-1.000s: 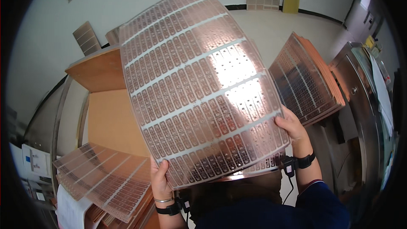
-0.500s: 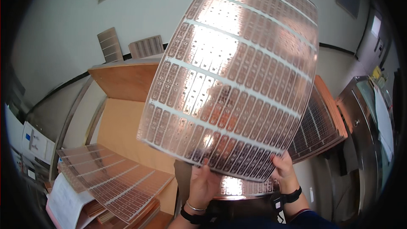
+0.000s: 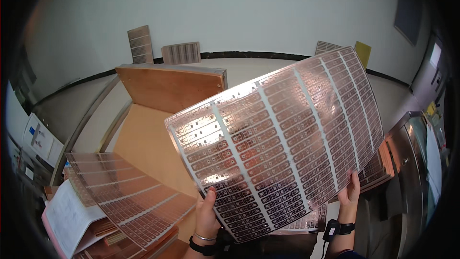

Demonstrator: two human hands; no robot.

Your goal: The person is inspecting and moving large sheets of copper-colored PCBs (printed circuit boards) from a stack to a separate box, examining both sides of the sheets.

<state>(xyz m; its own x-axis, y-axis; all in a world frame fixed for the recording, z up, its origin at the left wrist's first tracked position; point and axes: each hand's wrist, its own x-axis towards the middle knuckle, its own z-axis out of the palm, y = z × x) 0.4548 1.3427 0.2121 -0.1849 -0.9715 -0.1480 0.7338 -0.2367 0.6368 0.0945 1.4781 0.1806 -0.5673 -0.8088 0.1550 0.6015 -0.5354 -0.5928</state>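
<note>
A large shiny copper circuit-board panel (image 3: 287,139), with rows of small printed units parted by pale strips, is held tilted in front of me. My left hand (image 3: 207,213) grips its lower left edge, thumb on the printed face. My right hand (image 3: 350,191) is closed on the lower right edge, its thumb also on the face; the fingers of both hands are mostly hidden behind. Under the panel, part of another copper panel (image 3: 309,223) shows between my forearms. To the left, a similar panel (image 3: 139,206) tops a stack.
A brown wooden board (image 3: 167,84) stands behind a tan surface (image 3: 143,134). White papers (image 3: 72,225) lie by the left stack. More panels (image 3: 383,165) are stacked at the right, beside a metal cabinet (image 3: 407,158). Small panels (image 3: 181,52) lean on the far wall.
The panel has been turned clockwise and lowered, from nearly upright to lying more crosswise. My left hand has moved left and down, my right hand to the right. Both keep their hold.
</note>
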